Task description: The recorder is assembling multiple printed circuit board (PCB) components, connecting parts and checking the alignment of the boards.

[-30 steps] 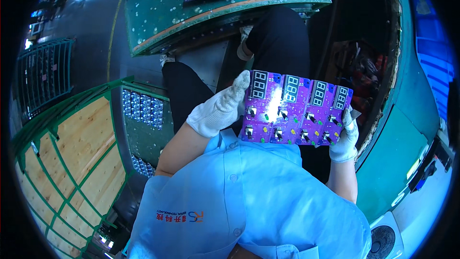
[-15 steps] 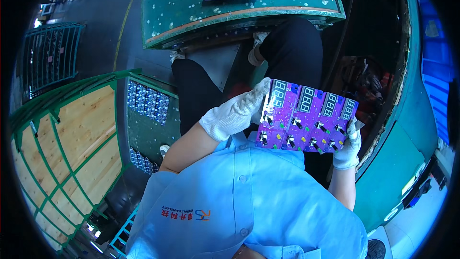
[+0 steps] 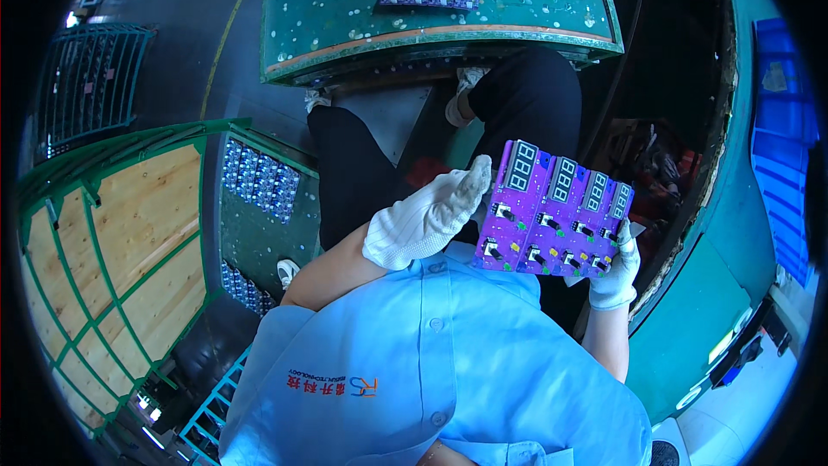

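A speckled green surface (image 3: 332,13) fills the background. In front of the light-blue shirt (image 3: 517,362), the white-gloved right hand (image 3: 617,272) grips a purple rectangular four-display circuit board (image 3: 565,224) by its right edge; the white-gloved left hand (image 3: 427,217), fingers outstretched and gripping nothing, is just beside its left edge.

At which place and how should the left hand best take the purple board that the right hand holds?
Probably by the free left edge of the purple board, the left hand coming from the left and pinching lightly: displays and knobs crowd its flat face, and the right hand holds the opposite edge.
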Motion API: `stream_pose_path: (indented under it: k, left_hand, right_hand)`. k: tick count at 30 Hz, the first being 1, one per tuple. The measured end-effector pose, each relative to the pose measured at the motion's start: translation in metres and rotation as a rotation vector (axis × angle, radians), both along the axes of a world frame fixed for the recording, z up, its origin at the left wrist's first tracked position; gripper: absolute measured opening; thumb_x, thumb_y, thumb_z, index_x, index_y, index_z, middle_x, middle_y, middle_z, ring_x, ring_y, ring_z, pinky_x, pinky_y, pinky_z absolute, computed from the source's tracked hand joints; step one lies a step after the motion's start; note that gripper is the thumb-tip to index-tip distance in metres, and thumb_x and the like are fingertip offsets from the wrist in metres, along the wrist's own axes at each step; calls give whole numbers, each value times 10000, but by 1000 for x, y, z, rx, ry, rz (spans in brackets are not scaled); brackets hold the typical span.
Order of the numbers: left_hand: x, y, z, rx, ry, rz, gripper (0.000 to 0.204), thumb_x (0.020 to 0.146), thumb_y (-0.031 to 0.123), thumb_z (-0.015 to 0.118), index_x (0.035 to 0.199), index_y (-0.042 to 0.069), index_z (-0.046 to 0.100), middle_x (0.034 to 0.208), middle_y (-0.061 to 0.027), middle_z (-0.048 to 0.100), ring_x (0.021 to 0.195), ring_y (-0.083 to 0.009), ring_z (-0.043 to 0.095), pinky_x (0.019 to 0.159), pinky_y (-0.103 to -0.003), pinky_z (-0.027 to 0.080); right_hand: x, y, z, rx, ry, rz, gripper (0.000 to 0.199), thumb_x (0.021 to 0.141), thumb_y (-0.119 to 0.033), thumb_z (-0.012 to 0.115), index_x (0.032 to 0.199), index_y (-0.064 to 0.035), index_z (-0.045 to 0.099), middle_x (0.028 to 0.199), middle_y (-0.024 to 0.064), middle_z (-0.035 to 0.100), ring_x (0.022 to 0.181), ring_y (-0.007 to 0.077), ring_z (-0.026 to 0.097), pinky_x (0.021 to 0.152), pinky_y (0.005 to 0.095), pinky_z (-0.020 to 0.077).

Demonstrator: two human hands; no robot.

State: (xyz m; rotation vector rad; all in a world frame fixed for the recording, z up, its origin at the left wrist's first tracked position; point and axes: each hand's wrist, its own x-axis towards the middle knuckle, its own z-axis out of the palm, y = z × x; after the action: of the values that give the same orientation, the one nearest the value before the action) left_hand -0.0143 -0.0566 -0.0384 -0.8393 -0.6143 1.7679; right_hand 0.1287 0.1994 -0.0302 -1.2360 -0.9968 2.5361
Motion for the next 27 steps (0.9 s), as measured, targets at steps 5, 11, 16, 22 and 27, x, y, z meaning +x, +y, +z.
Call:
stream_pose_path:
  k: [5, 11, 16, 22, 27]
  left_hand:
    - [6, -7, -18, 54, -1, -48, 386, 950, 254, 270, 1207, 10, 424, 1130, -21, 560, 986, -222, 561, 676, -295, 499]
    - [1, -4, -10, 194, -171, -27, 444, 945, 289, 253, 1211, -40, 391, 1193, -36, 524, 976, -272, 550, 774, -365, 483]
    - [-2, -3, -27, 287, -170, -43, 467, 946, 312, 225, 1217, -44, 360, 1144, -158, 523, 1006, -342, 528, 775, -446, 490]
    - [-5, -10, -42, 289, -134, -117, 461, 947, 324, 238, 1185, -49, 369, 1132, -222, 488, 1046, -361, 511, 791, -460, 496]
    - [-2, -9, -23, -76, -247, 3, 435, 949, 318, 277, 1144, -53, 392, 1147, -207, 478, 1072, -293, 512, 813, -399, 501]
  right_hand:
    - [-4, -4, 0, -48, -27, 6, 316, 770, -219, 649, 1001, -42, 526, 935, 54, 599, 852, 159, 584, 766, 302, 478]
    - [-6, -5, -3, -76, 6, 61, 314, 776, -215, 642, 1011, -41, 527, 939, 62, 604, 841, 162, 593, 749, 302, 486]
    - [-9, -7, -1, -114, -42, 42, 303, 776, -209, 641, 1008, -44, 536, 926, 64, 614, 829, 169, 601, 740, 310, 490]
    - [-5, -3, -7, -123, -41, 37, 305, 781, -211, 634, 1017, -43, 538, 933, 66, 612, 844, 173, 599, 755, 317, 487]
    - [-7, -5, 0, -119, -1, 35, 299, 774, -200, 639, 1013, -48, 543, 948, 64, 607, 863, 178, 592, 777, 322, 479]
